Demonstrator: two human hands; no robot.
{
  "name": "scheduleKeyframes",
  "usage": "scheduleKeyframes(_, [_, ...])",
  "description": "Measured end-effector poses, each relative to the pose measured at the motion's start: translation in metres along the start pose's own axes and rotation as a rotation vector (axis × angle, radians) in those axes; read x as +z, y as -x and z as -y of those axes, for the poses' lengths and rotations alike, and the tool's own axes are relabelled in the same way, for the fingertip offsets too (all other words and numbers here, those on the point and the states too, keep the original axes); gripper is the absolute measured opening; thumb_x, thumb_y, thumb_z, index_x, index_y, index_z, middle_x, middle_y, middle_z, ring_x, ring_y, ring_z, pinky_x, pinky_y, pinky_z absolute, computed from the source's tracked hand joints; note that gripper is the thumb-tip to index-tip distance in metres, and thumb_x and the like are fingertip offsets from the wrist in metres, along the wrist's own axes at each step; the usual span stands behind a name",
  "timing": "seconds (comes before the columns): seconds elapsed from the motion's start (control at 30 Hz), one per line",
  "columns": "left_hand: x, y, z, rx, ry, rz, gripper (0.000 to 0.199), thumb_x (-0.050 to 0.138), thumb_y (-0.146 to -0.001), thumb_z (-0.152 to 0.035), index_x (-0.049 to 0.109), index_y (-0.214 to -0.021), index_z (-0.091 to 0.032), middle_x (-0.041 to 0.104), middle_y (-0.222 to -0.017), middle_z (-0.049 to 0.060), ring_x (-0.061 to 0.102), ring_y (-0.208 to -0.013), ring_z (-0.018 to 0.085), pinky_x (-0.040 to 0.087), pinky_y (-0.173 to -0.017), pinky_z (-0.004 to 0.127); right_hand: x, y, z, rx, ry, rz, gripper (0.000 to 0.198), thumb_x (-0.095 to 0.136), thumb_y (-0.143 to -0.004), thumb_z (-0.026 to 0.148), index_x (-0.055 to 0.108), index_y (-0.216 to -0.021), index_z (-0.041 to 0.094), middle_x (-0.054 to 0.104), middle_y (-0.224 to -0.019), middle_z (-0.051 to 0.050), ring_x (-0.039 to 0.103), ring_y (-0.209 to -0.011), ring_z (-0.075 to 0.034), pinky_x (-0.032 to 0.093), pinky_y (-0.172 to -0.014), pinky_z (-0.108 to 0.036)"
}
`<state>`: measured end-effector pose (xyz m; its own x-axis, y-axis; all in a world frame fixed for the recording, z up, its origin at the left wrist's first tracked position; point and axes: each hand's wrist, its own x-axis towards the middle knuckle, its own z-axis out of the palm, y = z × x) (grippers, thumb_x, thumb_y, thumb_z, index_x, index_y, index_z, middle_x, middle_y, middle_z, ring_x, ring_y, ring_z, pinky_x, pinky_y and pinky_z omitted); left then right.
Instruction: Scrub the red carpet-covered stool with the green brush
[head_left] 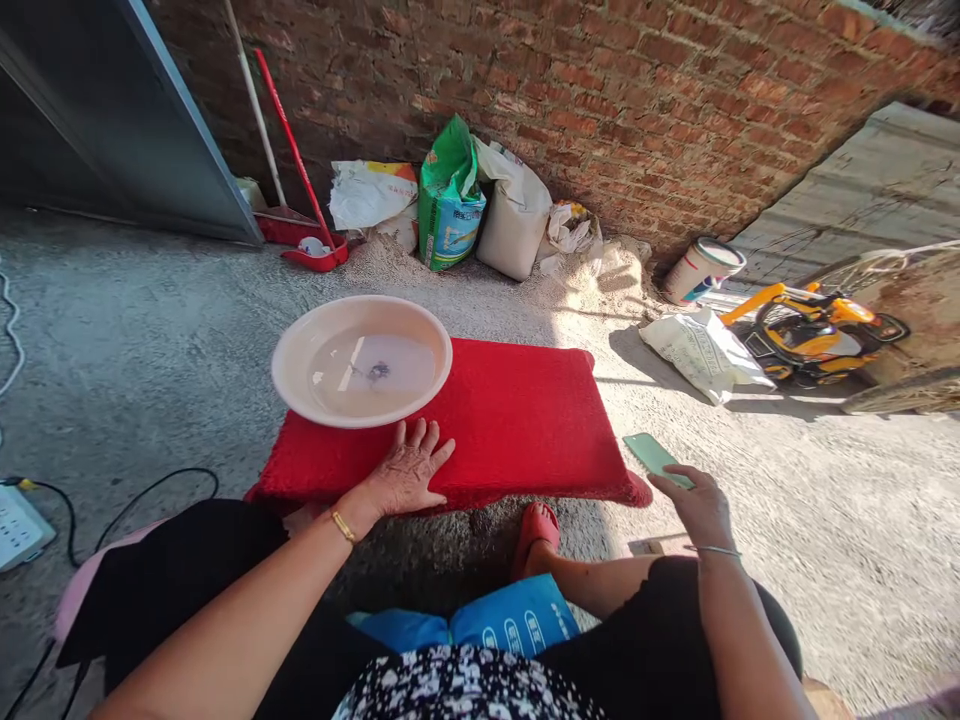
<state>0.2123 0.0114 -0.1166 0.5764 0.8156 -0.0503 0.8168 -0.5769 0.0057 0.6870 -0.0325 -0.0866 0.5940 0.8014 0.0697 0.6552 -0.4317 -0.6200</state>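
Labels 1st: green-and-blue sack [450, 222] at the brick wall [637, 80] has a big printed panel, lettering too small to make out. White sack [709, 350] lying on floor to the R: dark print, can't read. Bucket [697, 275] nr wall: red & blue on its side, brand illegible. Blue bag [517, 615] btwn the legs [607, 585]: white chars in rounded frames, angled, too small to read.

R hand [697, 505] is closed on a green comb [654, 458], thumb & fingers gripping its near end. Comb points away & L, far tip just beside the R edge of the red-covered counter [525, 420]; exact gap & height can't be told.

L hand [412, 470] is open, palm down, fingers spread on the red cloth at counter's near edge, fingertips just short of the basin [304, 360]. Basin holds water, sits at counter's far-L corner, rim reaching past the far & L edges; dark patch mid-water, can't tell if print or object.

Room: widest run of cloth goes from basin to R end. Near edge hangs above a red slipper [537, 522]. R of counter, sunlit concrete floor [810, 520] gives R hand space all round. Far L, power strip [22, 525] on floor, well apart from L hand.
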Motion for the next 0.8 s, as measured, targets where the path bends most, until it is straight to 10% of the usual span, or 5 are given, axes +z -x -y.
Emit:
scheduleKeyframes(0.13, [0.001,0.001,0.000,-0.012,0.002,-0.003,0.091,0.067,-0.067,-0.064,0.041,-0.141,-0.020,0.030,-0.148,0.023,0.022,-0.136,0.045,0.008,-0.108,0.063,0.005,0.010,0.024,-0.052,-0.095,0.040,0.047,0.071,-0.055,0.059,0.069,-0.082,0.020,0.059,-0.088,-0.005,0.054,-0.073,-0.020,0.043,-0.071,-0.036])
scheduleKeyframes(0.43, [0.001,0.001,0.001,0.003,-0.005,0.008,0.090,0.066,-0.068,-0.064,0.040,-0.142,-0.019,0.029,-0.148,0.025,0.023,-0.136,0.045,0.009,-0.108,0.063,0.044,0.048,0.089,-0.605,-0.222,0.774,0.030,0.075,-0.067,0.046,0.068,-0.085,0.024,0.059,-0.099,-0.004,0.056,-0.093,-0.019,0.044,-0.082,-0.031])
scheduleKeyframes(0.8, [0.005,0.001,0.001,0.006,0.002,-0.026,0.092,0.067,-0.065,-0.065,0.042,-0.140,-0.019,0.030,-0.148,0.024,0.022,-0.136,0.046,0.008,-0.108,0.063,-0.016,0.012,0.003,0.070,-0.076,0.137,0.057,0.076,-0.045,0.056,0.070,-0.086,0.017,0.062,-0.072,-0.003,0.052,-0.065,-0.019,0.039,-0.060,-0.033])
